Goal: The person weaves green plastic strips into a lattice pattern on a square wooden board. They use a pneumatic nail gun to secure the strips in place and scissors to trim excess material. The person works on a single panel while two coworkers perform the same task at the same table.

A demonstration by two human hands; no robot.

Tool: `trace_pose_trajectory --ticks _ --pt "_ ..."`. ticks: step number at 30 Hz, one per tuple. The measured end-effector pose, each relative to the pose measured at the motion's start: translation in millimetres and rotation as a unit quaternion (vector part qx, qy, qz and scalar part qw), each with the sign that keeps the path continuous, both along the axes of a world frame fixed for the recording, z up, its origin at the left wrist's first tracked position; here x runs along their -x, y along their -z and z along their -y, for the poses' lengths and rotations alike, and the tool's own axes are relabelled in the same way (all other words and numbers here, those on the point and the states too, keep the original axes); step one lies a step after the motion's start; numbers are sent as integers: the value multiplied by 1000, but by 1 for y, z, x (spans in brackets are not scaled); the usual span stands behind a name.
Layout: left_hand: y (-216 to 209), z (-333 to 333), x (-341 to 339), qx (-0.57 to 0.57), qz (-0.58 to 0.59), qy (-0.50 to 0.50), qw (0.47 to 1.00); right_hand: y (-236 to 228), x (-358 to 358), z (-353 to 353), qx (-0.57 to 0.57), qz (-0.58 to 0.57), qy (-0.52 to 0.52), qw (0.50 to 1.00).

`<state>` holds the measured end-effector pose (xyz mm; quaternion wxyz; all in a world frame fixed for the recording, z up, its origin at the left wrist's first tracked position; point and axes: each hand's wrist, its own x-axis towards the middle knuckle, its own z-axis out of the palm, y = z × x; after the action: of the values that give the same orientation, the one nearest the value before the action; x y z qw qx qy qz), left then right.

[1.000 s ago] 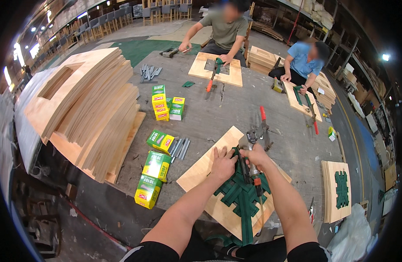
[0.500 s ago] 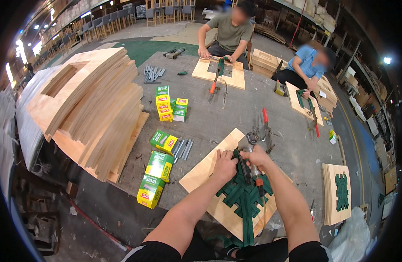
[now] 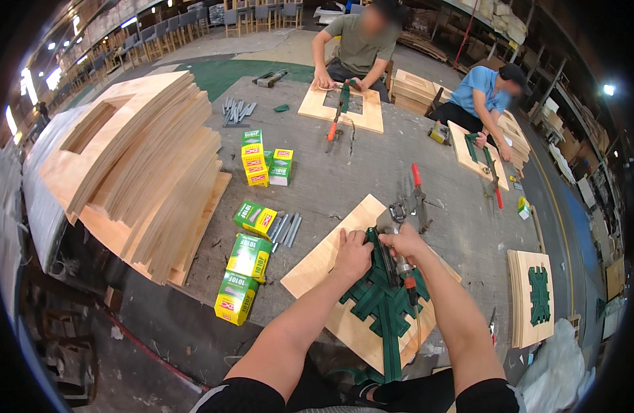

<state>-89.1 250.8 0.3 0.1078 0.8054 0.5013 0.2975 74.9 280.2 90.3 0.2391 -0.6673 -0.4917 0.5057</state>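
Item: green webbing [image 3: 386, 303], woven in crossing straps over the opening of a pale plywood panel [image 3: 317, 265] that lies flat on the grey surface [image 3: 372, 172] directly before the person. Left hand [image 3: 351, 253]: fingers spread and pressed flat on the panel and the end of a strap, pinning it, gripping nothing. Right hand [image 3: 402, 242]: clenched around a staple gun [image 3: 399, 260] whose nose sits on the webbing just beside the left fingertips. Hazards, as judged: the tool works so close to the pinning hand that a slip or a skewed shot could catch a finger; a strap let slack under the palm would be fixed loose or crooked; a fastener set too near the panel edge might split the thin ply. Adjacent: a red-handled clamp [image 3: 419, 196] just beyond the panel; loose strips of staples [image 3: 286, 228] and green-and-yellow staple boxes [image 3: 251, 258] to the left, near enough to be knocked by an elbow; a tall stack of cut plywood frames [image 3: 131, 158] further left. To the right, a finished panel with webbing [image 3: 534, 296]. Far side of the surface: two other people at similar panels, well apart.
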Motion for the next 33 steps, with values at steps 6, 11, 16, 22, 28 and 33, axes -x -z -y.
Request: trace_pose_trajectory --ticks 6,11,16,22,28,33 --pt "4 0 3 -19 6 -7 1000 -5 2 7 -33 25 19 999" --pt "5 0 2 -20 14 -8 1000 -16 -7 12 -12 23 14 1000" --pt "7 1 1 -29 6 -8 1000 -17 -67 74 -50 -81 72 993" --pt "6 -3 -8 -55 70 -10 996 20 -162 128 40 -232 181 955" --pt "-15 35 -10 62 279 -73 955 51 -196 127 -43 82 191 977" --pt "-1 177 -4 88 434 -77 893 39 -191 153 -66 320 125 937"
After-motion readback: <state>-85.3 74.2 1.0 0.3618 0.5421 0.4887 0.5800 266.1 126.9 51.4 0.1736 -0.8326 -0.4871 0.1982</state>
